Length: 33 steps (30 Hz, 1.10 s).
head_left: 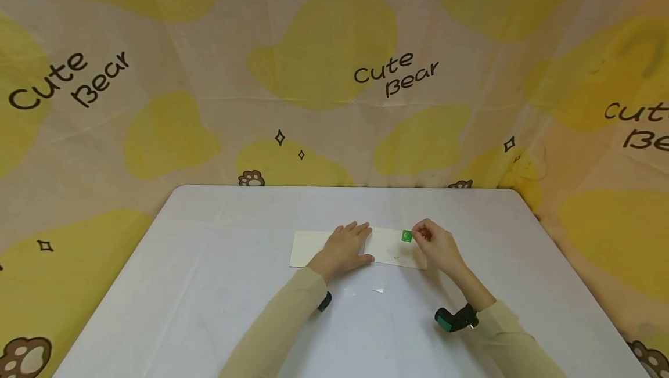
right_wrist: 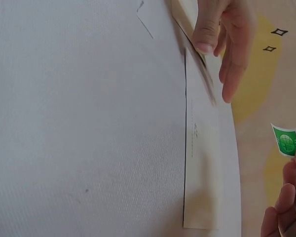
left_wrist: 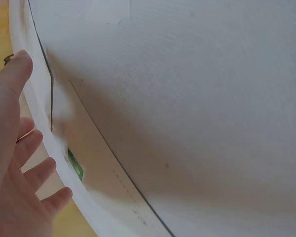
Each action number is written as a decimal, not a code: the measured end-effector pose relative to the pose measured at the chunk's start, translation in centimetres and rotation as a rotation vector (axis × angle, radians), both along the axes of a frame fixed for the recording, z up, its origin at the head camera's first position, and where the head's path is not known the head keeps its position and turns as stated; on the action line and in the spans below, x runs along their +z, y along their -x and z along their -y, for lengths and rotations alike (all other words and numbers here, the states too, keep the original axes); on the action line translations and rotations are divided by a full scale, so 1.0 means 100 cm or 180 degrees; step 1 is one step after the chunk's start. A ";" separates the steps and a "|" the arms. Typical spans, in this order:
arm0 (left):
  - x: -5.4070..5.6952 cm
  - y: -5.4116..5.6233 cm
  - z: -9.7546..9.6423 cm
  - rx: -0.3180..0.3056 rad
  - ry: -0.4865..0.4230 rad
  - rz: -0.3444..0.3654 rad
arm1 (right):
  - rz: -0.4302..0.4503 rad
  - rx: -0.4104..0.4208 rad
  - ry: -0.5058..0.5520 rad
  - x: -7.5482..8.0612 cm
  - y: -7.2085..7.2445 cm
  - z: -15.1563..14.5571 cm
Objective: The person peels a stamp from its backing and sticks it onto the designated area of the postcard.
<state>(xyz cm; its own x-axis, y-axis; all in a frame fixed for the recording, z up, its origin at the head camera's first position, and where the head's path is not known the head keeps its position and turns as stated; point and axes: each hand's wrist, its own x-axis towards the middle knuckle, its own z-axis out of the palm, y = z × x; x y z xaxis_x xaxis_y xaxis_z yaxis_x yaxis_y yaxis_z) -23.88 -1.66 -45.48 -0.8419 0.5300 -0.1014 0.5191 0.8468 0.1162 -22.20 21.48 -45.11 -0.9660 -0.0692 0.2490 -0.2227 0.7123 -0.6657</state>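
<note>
My right hand (head_left: pixel 438 248) pinches a small green postage stamp (right_wrist: pixel 285 139) with a white border by its edge. In the head view the stamp overlaps the upper right part of a cream envelope (head_left: pixel 387 247); in the right wrist view it is held up in the air. My left hand (head_left: pixel 343 252) lies with spread fingers across the neighbouring ends of this envelope and a second cream envelope (head_left: pixel 308 248) on the left, hiding part of both. Faint printed marks (right_wrist: pixel 195 131) run near the first envelope's front edge. A green patch (left_wrist: pixel 75 165) shows near its far side in the left wrist view.
On the white table (head_left: pixel 235 314), a small shiny scrap (head_left: pixel 377 290) lies in front of the envelopes. Behind stands a cloth backdrop (head_left: pixel 324 47) with yellow blotches and lettering. A dark device (head_left: pixel 456 318) is strapped to the right wrist.
</note>
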 end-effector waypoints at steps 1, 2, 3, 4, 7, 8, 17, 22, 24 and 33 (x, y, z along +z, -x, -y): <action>-0.001 0.000 -0.001 0.0003 0.0020 0.0004 | 0.0008 -0.0012 0.0004 -0.001 0.001 -0.002; -0.001 0.001 -0.001 0.0005 0.0049 0.0015 | 0.0004 -0.0017 0.0000 -0.001 0.002 -0.004; -0.002 0.001 -0.002 0.0004 0.0068 0.0021 | 0.0001 -0.0029 -0.0009 -0.002 0.003 -0.005; -0.003 0.002 -0.002 0.0007 0.0084 0.0024 | -0.0011 -0.0031 -0.0011 -0.002 0.004 -0.007; -0.004 0.002 -0.003 0.0026 0.0123 0.0045 | -0.0027 -0.0056 -0.0027 -0.003 0.006 -0.011; -0.004 0.002 -0.003 0.0033 0.0133 0.0054 | -0.0018 -0.0067 -0.0039 -0.004 0.007 -0.013; -0.005 0.003 -0.006 0.0053 0.0212 0.0079 | 0.0328 -0.0157 -0.0105 -0.011 0.015 -0.027; -0.008 0.004 -0.006 0.0040 0.0218 0.0052 | 0.0561 -0.0199 -0.0127 -0.017 0.021 -0.035; -0.009 0.005 -0.007 0.0039 0.0221 0.0032 | 0.0600 -0.0194 -0.0125 -0.020 0.022 -0.037; -0.008 0.005 -0.008 0.0066 0.0199 0.0022 | 0.0543 -0.0079 -0.0174 -0.024 0.026 -0.041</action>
<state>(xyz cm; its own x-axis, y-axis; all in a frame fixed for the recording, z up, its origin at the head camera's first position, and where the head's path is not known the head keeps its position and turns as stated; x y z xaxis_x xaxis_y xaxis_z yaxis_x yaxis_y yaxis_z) -24.37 -0.82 -46.30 -0.8518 0.5050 -0.1394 0.5008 0.8630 0.0662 -24.80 25.57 -47.52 -0.9955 -0.0537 0.0779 -0.0916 0.7524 -0.6523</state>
